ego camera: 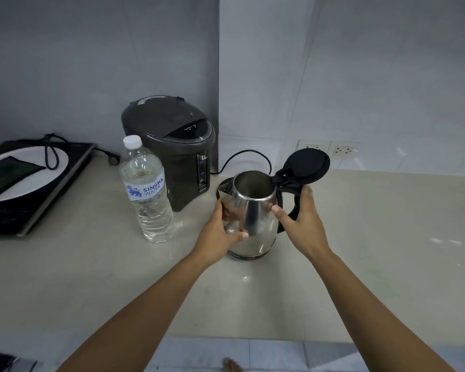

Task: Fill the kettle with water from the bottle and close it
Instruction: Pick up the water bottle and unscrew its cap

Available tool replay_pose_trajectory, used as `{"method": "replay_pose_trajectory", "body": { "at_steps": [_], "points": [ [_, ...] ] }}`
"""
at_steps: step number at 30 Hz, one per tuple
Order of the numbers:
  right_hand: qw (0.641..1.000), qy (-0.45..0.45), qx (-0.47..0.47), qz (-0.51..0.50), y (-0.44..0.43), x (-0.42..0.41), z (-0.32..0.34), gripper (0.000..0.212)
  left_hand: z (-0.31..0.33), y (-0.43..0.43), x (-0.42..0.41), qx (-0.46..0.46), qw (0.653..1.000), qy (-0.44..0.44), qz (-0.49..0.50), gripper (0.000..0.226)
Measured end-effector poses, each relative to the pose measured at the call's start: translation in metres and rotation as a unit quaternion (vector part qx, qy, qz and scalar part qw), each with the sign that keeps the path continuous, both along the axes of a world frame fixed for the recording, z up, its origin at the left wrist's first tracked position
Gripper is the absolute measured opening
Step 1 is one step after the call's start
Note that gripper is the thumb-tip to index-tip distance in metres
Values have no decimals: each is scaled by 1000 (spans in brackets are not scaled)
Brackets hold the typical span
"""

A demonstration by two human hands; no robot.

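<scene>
**Kettle open on bench, both hands on it; bottle capped**

Kettle (253, 213): stainless steel body, standing upright on the pale bench (360, 237), roughly centre of view. Black lid (305, 165) hinged fully back, tilted up behind the handle. Mouth of the kettle open; the inner wall shows bare metal, and the water level inside cannot be told. A black cord (242, 154) loops on the bench behind the kettle.

Left hand (220, 232): pressed against the left side of the kettle body, below the spout. Thumb lies across the front of the steel; fingers (227, 210) wrap around the far side and show partly as a reflection. Holding the body.

Right hand (304, 218): curled around the black handle (295, 208) on the kettle's right side. Thumb tip touches the steel just beside the handle; the other fingers (306, 191) reach up over the handle's outer edge. Holding the handle.

Bottle (148, 189): clear plastic, blue-and-white label, white cap (132, 141) on. Upright on the bench to the left of the kettle, near it but apart. Mostly full of water. Neither hand touches it.

Other items: a dark grey electric water pot (172, 146) stands behind the bottle, against the wall. An induction cooktop (24, 210) sits at the far left with a white plate (16, 189) on it. Two wall sockets (329, 150) lie behind the lid.
</scene>
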State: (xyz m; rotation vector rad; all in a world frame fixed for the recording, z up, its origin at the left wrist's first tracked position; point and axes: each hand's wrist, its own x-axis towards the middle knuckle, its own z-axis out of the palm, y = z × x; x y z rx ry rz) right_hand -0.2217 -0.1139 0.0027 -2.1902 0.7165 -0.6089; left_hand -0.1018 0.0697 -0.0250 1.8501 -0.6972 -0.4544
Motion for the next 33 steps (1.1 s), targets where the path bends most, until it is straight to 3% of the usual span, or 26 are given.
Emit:
{"method": "replay_pose_trajectory", "body": {
  "at_steps": [17, 22, 29, 33],
  "points": [
    [1000, 15, -12, -9, 8, -15, -23, 100, -20, 1, -14, 54, 998, 12, -1, 87],
    [998, 51, -16, -21, 20, -16, -28, 95, -12, 2, -22, 92, 995, 24, -11, 106],
    [993, 112, -47, 11, 39, -32, -28, 84, -7, 9, -37, 161, 985, -64, 25, 89],
    [992, 101, -68, 34, 48, -48, -17, 70, -10, 31, -41, 153, 977, -115, 92, 82]
  ]
}}
